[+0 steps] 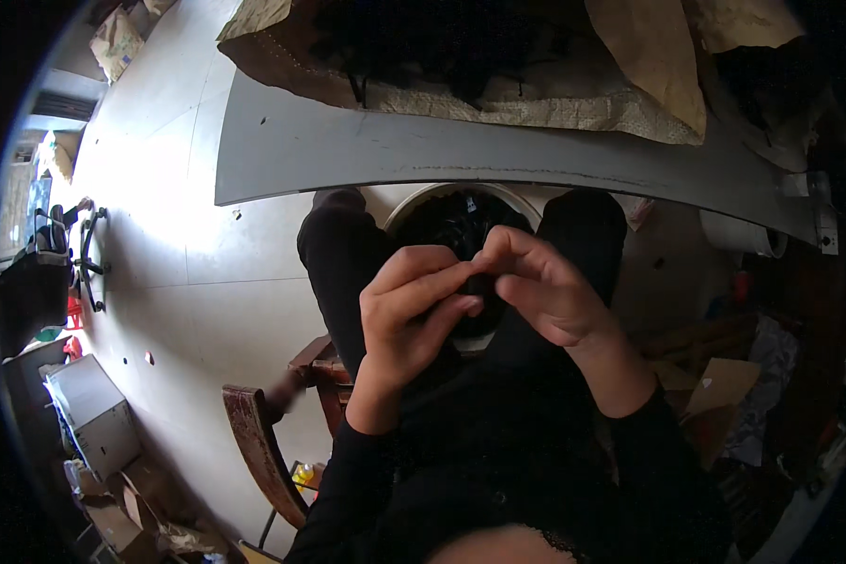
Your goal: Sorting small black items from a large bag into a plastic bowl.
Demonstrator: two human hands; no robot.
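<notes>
My left hand (404, 305) and my right hand (547, 287) meet in front of my lap, fingertips touching or nearly so. Both have curled fingers and pinch with thumb and forefinger. Something small and dark seems to lie between them, but it blends into the black behind and I cannot make out its kind. Below them, between my knees, stands a round pale bucket (526, 199) with shiny black material (456, 214) inside. Beyond the table edge, an open brown sack (573, 111) holds a heap of black pieces (423, 47), too dark to tell apart.
A grey tabletop (301, 150) crosses in front of my knees. Close by on the left is a wooden chair part (254, 451). Further left stand a white box (94, 404), cardboard boxes (122, 526) and a wheeled chair base (89, 254). Cardboard (724, 385) lies at the right.
</notes>
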